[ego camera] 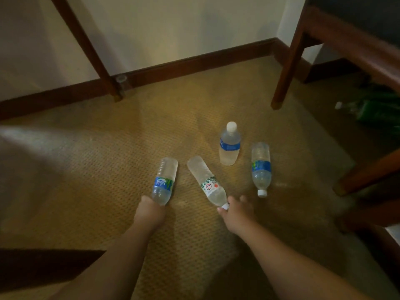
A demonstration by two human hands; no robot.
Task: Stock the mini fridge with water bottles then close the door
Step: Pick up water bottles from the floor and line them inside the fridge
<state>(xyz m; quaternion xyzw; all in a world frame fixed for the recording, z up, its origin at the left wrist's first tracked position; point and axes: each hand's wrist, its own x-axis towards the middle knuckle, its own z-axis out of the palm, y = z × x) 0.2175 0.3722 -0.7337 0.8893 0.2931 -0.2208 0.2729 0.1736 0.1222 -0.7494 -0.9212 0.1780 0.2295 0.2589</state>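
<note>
Several clear water bottles are on the tan carpet [108, 169]. My left hand [149, 213] is closed around the neck end of a blue-and-green labelled bottle [165, 180] that lies pointing away from me. My right hand [237, 213] grips the white cap end of a bottle with a white and green label [205, 178], also lying down. A blue-labelled bottle [229, 144] stands upright further back. Another blue-labelled bottle [261, 167] lies on its side to the right, cap toward me. No fridge is in view.
Dark wooden furniture legs stand at the back left [91, 53] and back right [285, 68], with another leg [368, 172] at the right. A brown skirting board [194, 61] runs along the wall. Green packaging with a bottle [376, 109] lies under the right furniture.
</note>
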